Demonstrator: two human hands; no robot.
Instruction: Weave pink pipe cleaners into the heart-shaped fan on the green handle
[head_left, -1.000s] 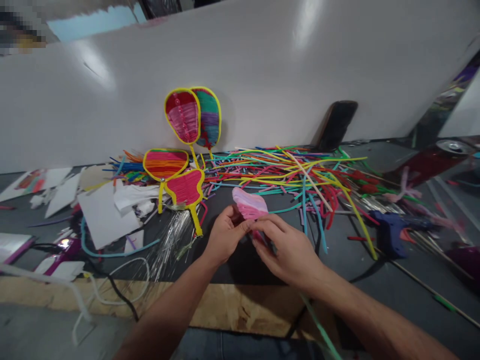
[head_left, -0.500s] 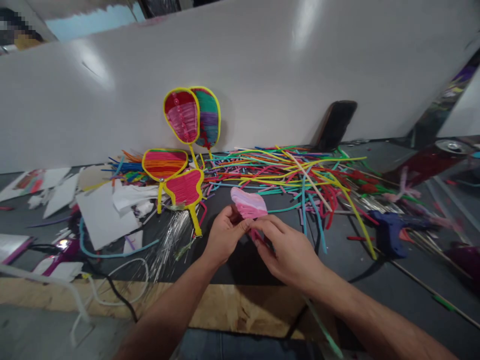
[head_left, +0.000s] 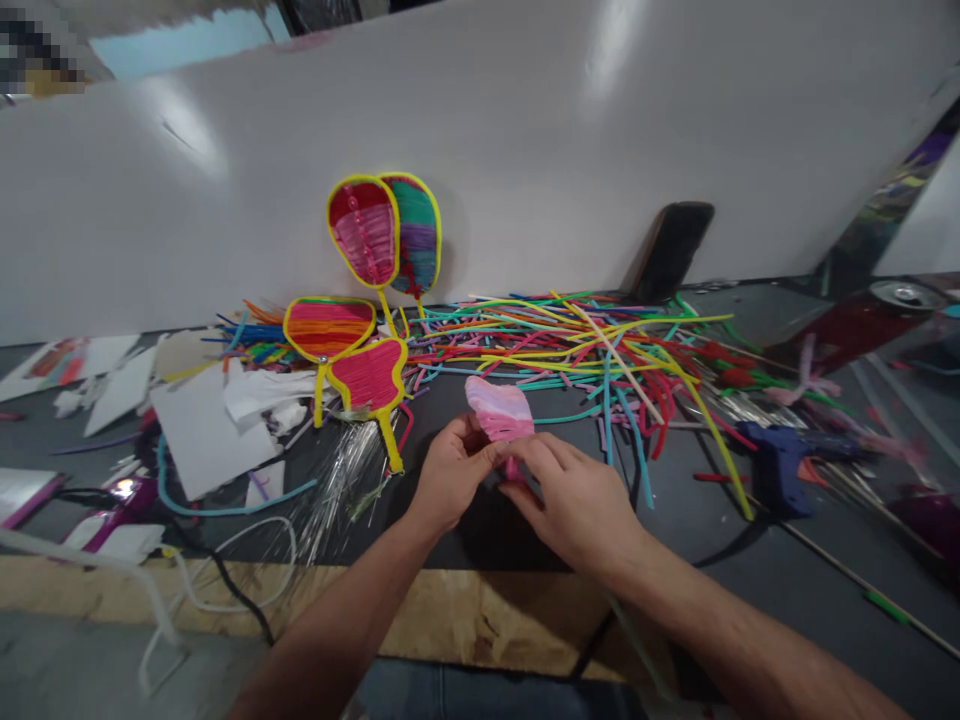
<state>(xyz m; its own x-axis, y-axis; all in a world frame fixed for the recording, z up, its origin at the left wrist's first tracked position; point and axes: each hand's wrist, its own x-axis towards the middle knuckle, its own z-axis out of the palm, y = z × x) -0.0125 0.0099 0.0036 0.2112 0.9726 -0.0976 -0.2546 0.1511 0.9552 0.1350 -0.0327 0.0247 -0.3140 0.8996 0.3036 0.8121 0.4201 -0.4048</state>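
Between my two hands is a small pink and lilac pipe-cleaner fan (head_left: 504, 408), held upright above the dark tabletop. My left hand (head_left: 454, 470) pinches its lower left edge with thumb and fingers. On the other side, my right hand (head_left: 574, 490) is closed on its lower right edge and the short pink stem below. My fingers hide part of the lower edge. Beyond my left hand lies a red fan with a yellow rim (head_left: 371, 375), and past it an orange and red one (head_left: 330, 328). Two more yellow-rimmed fans (head_left: 365, 230) lean on the white board.
A heap of coloured pipe cleaners (head_left: 525, 335) stretches along the board. A phone (head_left: 673, 250) leans there at the right, near a dark red can (head_left: 855, 320). A blue glue gun (head_left: 780, 465) lies at right. White card pieces (head_left: 214, 430) and silver tinsel (head_left: 337, 500) are at left.
The pink fan has turned slightly, showing more of its face. My right fingers have shifted a little at its stem. A pale green strand below my right forearm has moved and is less visible.
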